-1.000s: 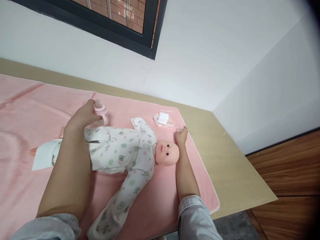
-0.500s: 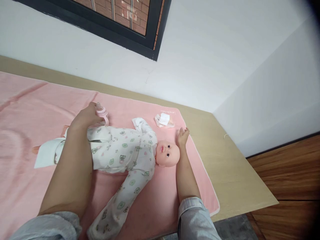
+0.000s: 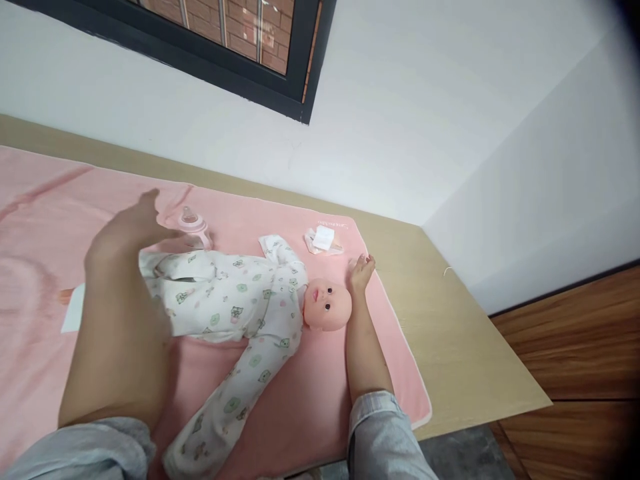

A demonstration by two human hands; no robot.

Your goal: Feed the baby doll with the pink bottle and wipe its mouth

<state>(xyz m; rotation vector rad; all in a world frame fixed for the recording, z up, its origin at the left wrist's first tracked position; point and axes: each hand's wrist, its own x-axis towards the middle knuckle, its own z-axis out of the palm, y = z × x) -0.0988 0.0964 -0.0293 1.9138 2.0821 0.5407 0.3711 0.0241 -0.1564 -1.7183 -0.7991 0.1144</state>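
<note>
Beside the doll [image 3: 235,293] sits the bottle [image 3: 194,225]; left hand [image 3: 123,230] gapes beside it, fingers empty; likely grasping or releasing, calling for not tipping it; right hand [image 3: 362,272], beyond the doll's head, half-curled, contents unclear.

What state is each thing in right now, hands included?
Left hand: open, fingers and thumb spread beside the bottle; contact unclear
Right hand: beyond the doll's head, fingers bent; grip unclear
Bottle: seems upright, nipple uncovered
Doll: clothed, lying face up
Mat: spread out, creased toward the left
Wrapper: crumpled, white square on top
</note>
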